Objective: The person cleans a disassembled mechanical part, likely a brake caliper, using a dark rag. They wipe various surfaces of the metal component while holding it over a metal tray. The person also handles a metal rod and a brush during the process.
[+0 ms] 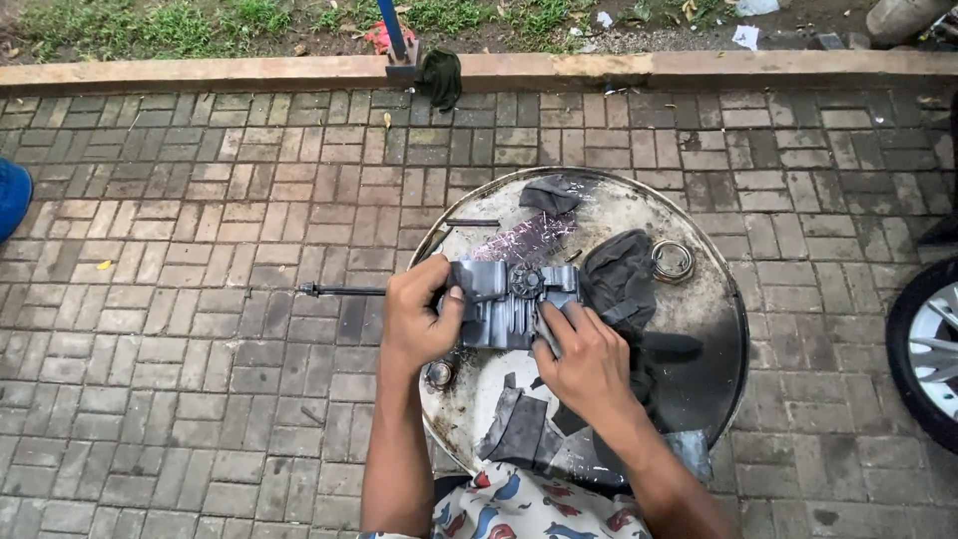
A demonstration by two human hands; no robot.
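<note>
A grey metal engine part (pixel 509 304) is clasped by the left hand (pixel 419 314) and right hand (pixel 589 359), fingers curled, above a round metal tray (pixel 718 299).

wheel (pixel 926 344) cut off, blue object (pixel 12 196) cropped

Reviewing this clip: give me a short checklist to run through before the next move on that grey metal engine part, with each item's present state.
1. Left hand has a grip on the grey engine part: ok, fingers wrap its left end.
2. Right hand steadies it: ok, pressed on its lower right side.
3. Part supported by the round metal drum top: ok, it rests there.
4. Thin rod free of obstruction: ok, it juts left over the paving.
5. Metal ring out of the way: ok, lying apart.
6. Dark rag clear of the part: cannot tell, it lies against the right end.
</note>
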